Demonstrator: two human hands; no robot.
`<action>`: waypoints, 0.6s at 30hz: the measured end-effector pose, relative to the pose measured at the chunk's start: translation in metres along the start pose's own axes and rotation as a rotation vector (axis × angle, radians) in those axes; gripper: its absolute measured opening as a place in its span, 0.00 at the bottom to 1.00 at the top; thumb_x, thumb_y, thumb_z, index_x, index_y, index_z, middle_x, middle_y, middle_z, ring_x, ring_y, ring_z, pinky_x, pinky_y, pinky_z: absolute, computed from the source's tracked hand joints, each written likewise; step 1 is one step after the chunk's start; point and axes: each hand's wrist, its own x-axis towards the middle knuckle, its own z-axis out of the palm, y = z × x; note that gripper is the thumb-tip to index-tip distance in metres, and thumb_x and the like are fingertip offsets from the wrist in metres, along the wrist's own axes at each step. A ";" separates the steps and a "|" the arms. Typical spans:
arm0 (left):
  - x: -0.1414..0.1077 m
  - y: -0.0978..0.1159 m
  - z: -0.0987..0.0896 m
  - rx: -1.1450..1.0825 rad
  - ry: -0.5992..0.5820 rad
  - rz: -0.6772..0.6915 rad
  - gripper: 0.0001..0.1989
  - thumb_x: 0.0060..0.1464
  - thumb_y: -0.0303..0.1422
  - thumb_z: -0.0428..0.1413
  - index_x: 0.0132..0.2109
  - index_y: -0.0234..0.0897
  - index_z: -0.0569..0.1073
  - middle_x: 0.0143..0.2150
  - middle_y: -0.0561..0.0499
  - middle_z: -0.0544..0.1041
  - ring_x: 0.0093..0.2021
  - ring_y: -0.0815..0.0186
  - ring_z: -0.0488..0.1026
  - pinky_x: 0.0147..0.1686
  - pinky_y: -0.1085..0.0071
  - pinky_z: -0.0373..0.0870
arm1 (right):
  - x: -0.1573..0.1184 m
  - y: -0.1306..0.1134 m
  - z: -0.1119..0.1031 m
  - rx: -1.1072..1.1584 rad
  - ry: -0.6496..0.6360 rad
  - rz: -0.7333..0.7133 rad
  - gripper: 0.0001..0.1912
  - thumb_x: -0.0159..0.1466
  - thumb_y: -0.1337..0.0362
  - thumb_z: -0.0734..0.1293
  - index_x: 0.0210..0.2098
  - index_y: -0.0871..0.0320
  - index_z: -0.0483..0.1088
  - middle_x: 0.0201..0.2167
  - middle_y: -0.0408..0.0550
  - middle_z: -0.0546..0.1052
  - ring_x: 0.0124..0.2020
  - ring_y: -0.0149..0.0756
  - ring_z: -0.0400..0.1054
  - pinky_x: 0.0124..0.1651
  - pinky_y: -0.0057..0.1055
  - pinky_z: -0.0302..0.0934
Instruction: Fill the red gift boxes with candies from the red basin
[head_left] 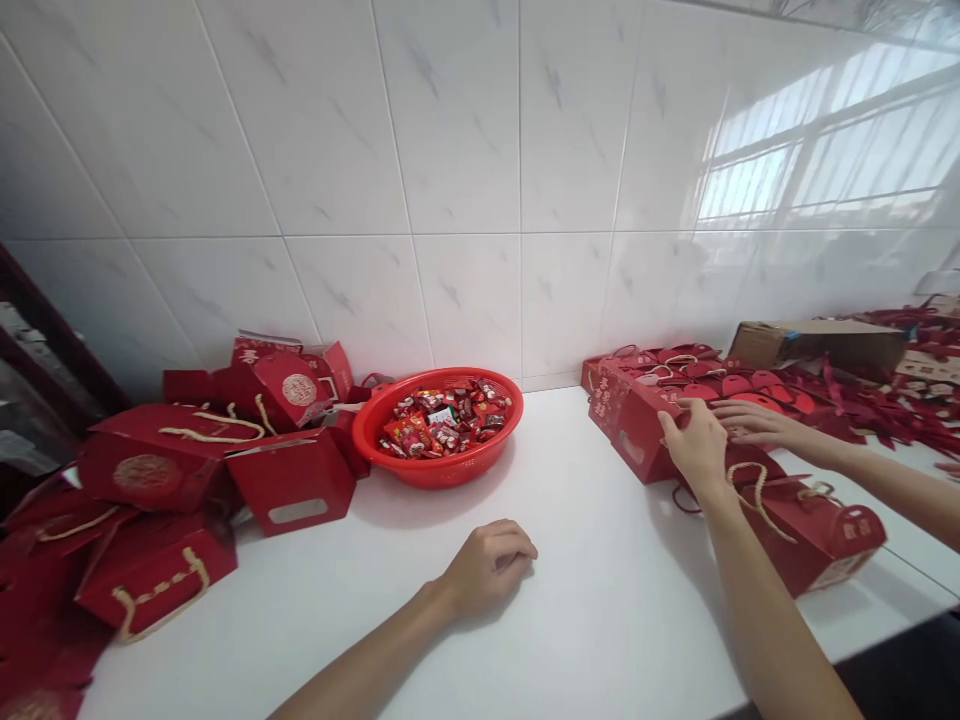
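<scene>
My left hand (491,570) rests on the white table (585,600), its fingers loosely curled with nothing visible in them. Reaching forward on the right, my right hand (699,445) has its thumb and fingers around the top edge of a red gift box (641,440) at the near end of a row; part of that box is hidden behind the hand. A co-worker's hand (757,420) comes in from the right and lies over the same boxes. Close to my right forearm stands another red gift box (817,530) with a cream rope handle.
A red plastic basket (442,475) full of wrapped candies stands near the tiled wall (465,200). Red boxes (292,485) with rope handles are piled at the left. Back right are a cardboard box (847,345) and dark red ribbons (847,400).
</scene>
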 end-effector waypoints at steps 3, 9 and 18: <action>-0.002 0.000 0.004 0.021 0.003 0.027 0.12 0.51 0.22 0.52 0.34 0.37 0.80 0.34 0.47 0.81 0.33 0.64 0.76 0.34 0.71 0.73 | -0.010 -0.010 -0.003 0.029 0.158 -0.138 0.19 0.61 0.55 0.61 0.45 0.61 0.67 0.44 0.65 0.75 0.50 0.57 0.68 0.51 0.51 0.62; 0.006 0.003 -0.015 0.216 -0.210 0.151 0.09 0.52 0.23 0.55 0.36 0.37 0.80 0.37 0.46 0.82 0.37 0.62 0.77 0.40 0.70 0.74 | -0.050 -0.057 -0.003 0.255 0.120 -0.412 0.10 0.66 0.59 0.62 0.46 0.51 0.69 0.48 0.61 0.75 0.46 0.50 0.73 0.42 0.43 0.69; 0.017 0.057 -0.189 0.867 -0.311 0.076 0.15 0.56 0.24 0.50 0.39 0.40 0.80 0.41 0.45 0.81 0.42 0.62 0.76 0.45 0.69 0.71 | -0.151 -0.084 0.033 0.509 -0.354 -1.023 0.12 0.69 0.69 0.58 0.51 0.57 0.66 0.53 0.61 0.74 0.41 0.40 0.77 0.37 0.33 0.73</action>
